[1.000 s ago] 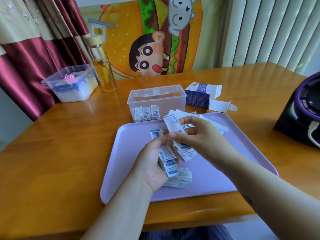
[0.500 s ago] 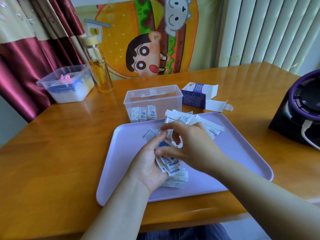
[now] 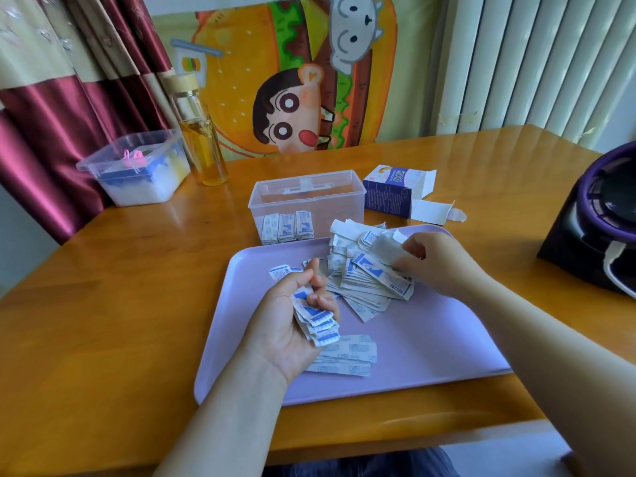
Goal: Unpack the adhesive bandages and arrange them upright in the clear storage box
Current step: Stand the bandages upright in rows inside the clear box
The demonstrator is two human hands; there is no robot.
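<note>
The left hand (image 3: 292, 321) is held palm up over the tray (image 3: 430, 339), fingers curled round a small stack of bandages (image 3: 316, 318) whose long axes run toward the near right corner. The right hand (image 3: 430, 259) is lowered by the far right corner, fingertips pinched on a strip atop the loose pile (image 3: 364, 280). Upright bandages (image 3: 287, 227) are seen in the clear storage box (image 3: 306, 204) beyond the far edge.

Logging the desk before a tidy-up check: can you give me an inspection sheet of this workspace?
Surface: wooden table, lilac tray on it.
Job's things: clear storage box holds three upright bandage bundles; loose bandages piled on tray; opened carton behind.
Clutter: second plastic box, bottle of yellow liquid, dark bag.
Grippers: left hand grips a stack of bandages; right hand pinches a white strip at the pile.
Cables: white cord or strap on the bag, cannot tell which.
Surroundings: curtain, cartoon burger cloth, white slats.
</note>
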